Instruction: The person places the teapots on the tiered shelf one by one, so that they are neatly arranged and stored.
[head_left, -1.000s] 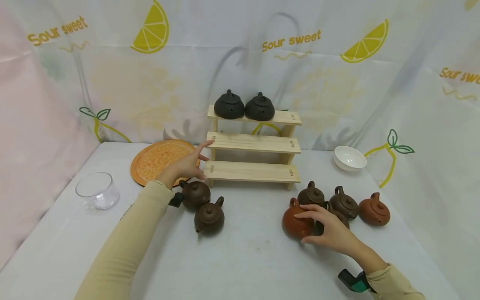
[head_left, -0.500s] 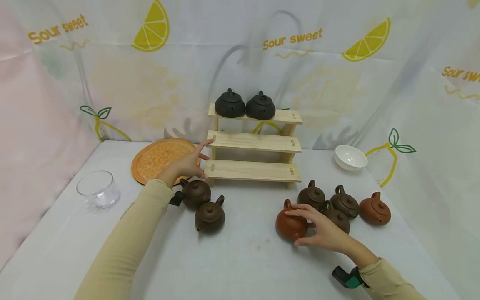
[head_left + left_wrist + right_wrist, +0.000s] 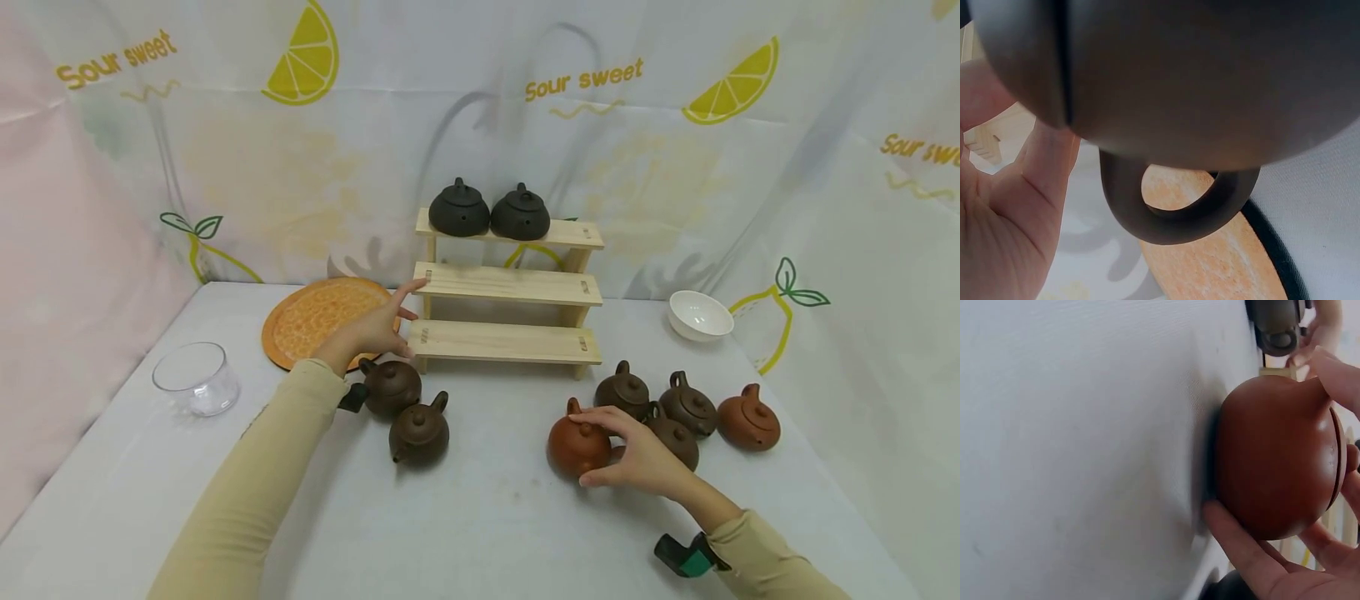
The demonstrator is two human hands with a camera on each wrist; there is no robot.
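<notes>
Right hand point(image 3: 637, 454) gripping a red teapot point(image 3: 576, 446), with open white tabletop point(image 3: 495, 525) in front and to its left.
That room reaches two brown teapots point(image 3: 418, 435) by the left wrist; more runs along the lower two shelves of the wooden rack point(image 3: 502, 340) (two black teapots point(image 3: 459, 212) sit up top). The left hand point(image 3: 371, 329) — fingers spread wide — is at the rack's left end. Three dark teapots point(image 3: 678, 446) crowd the right hand's far side — a second red teapot point(image 3: 750, 423) beyond, near the table's right edge.
</notes>
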